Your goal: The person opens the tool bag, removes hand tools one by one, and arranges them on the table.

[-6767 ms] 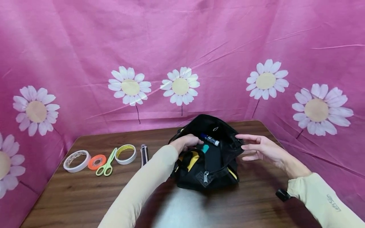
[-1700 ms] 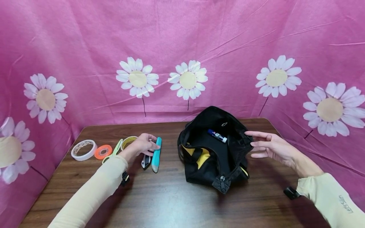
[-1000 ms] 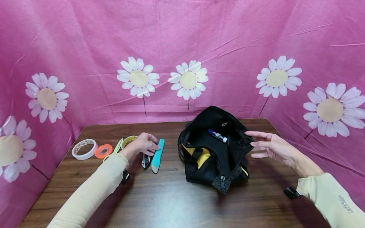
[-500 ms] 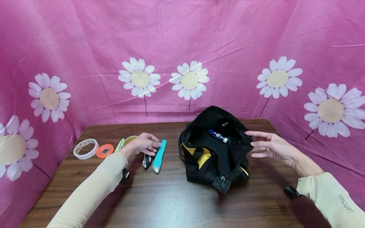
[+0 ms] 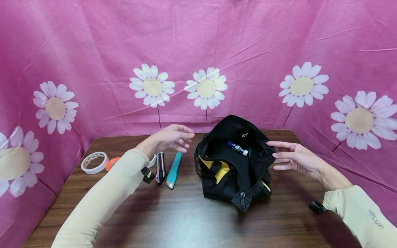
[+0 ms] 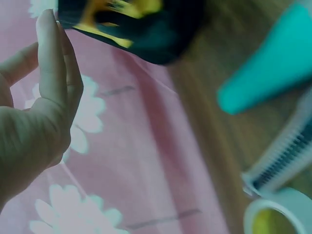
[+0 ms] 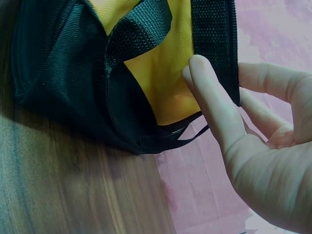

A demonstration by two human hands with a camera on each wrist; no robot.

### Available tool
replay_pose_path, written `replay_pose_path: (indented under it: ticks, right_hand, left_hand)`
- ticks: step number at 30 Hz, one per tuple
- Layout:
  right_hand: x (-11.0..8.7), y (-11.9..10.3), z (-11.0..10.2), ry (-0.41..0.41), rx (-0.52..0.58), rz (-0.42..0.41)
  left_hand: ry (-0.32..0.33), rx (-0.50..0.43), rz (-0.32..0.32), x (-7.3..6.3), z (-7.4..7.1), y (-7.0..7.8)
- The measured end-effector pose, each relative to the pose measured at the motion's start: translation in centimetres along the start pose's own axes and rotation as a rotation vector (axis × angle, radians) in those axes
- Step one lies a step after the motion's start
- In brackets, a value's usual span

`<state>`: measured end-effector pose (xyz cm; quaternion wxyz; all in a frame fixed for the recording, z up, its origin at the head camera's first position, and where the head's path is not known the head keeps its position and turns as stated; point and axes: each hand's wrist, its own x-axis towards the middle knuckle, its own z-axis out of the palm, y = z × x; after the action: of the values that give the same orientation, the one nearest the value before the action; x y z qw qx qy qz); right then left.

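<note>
My left hand (image 5: 175,137) hovers over the back of the table with its fingers loosely bent and nothing in them. Below it on the wood lie a long teal tool (image 5: 174,170) with a pale tip and a grey-and-black box cutter (image 5: 160,167), side by side. A black tool bag (image 5: 220,191) with yellow panels stands with its mouth wide, and a blue-and-white glue stick (image 5: 237,148) lies inside. At the bag's right side, my right hand (image 5: 294,160) pinches the rim; the right wrist view shows fingers (image 7: 207,83) on both sides of it.
Left of the cutter, a white tape roll (image 5: 94,162) and an orange tape roll (image 5: 111,163) lie on the table (image 5: 186,217). A second white roll (image 6: 253,214) with a yellow core is partly hidden by my left arm in the head view. Pink flowered cloth (image 5: 248,44) hangs behind.
Out of the bag came the teal tool, set by my left hand beside the box cutter and let go. That hand has since risen up and to the right. My right hand stays at the rim.
</note>
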<state>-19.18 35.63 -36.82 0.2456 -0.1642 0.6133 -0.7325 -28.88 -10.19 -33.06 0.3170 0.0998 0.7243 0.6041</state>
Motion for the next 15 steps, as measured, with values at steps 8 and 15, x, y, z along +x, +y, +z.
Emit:
replay_pose_path:
  ticks: [8,15]
  right_hand:
    - [0.2,-1.0,0.6,0.084,-0.061,-0.007]
    - [0.1,-1.7,0.9,0.102,-0.072,-0.007]
  left_hand:
    - [-0.073,0.021,0.045,1.1,3.9,4.5]
    - [-0.149,0.022,0.045,3.0,7.0,6.5]
